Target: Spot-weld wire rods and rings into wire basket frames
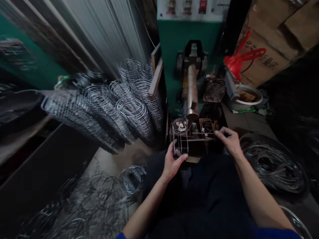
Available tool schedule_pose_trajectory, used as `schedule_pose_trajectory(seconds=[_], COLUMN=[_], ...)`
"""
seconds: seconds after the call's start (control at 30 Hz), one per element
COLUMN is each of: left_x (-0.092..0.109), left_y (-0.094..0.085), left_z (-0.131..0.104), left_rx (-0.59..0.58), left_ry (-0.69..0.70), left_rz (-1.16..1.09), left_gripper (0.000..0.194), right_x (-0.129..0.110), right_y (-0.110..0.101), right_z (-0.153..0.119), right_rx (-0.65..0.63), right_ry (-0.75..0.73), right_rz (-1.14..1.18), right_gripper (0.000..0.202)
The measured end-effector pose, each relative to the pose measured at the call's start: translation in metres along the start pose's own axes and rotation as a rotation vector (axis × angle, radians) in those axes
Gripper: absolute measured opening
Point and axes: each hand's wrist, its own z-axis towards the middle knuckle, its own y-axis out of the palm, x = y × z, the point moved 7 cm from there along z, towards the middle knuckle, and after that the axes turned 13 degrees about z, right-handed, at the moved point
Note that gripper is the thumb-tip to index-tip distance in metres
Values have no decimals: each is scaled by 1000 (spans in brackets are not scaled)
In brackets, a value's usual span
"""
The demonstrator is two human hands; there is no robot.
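Note:
My left hand (173,161) is closed on the lower end of a small wire frame (183,141), which it holds below the cylindrical arm (192,89) of a green machine (169,43). To the right, my right hand (229,141) pinches the end of a thin wire rod (203,133). This rod runs leftward toward the tip beneath the machine's arm. Whether the rod touches the wire frame cannot be made out.
Stacks of wire rings (134,114) stand at the left, with loose wire (97,192) on the floor. At the right are a wire coil (274,166), a bowl (258,99), a red plastic object (234,64), a small fan (214,90) and cardboard boxes (269,59).

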Motion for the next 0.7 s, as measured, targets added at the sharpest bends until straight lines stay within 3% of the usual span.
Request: schedule_pose_trajectory(seconds=[0.1,0.2,0.7], left_x=[-4,-4,-7], left_y=[0,0,2], left_z=[-2,-3,6], left_rx=[-21,-18,3], left_ry=[-20,-27,-50], left_rz=[-49,-76,-108], left_gripper=[82,84,85], right_x=[19,28,29], right_y=[22,30,34], right_z=[1,3,25], right_rx=[-45,-90,-148], right_ry=[55,85,156], right_rz=[116,144,106], right_gripper=[51,50,56])
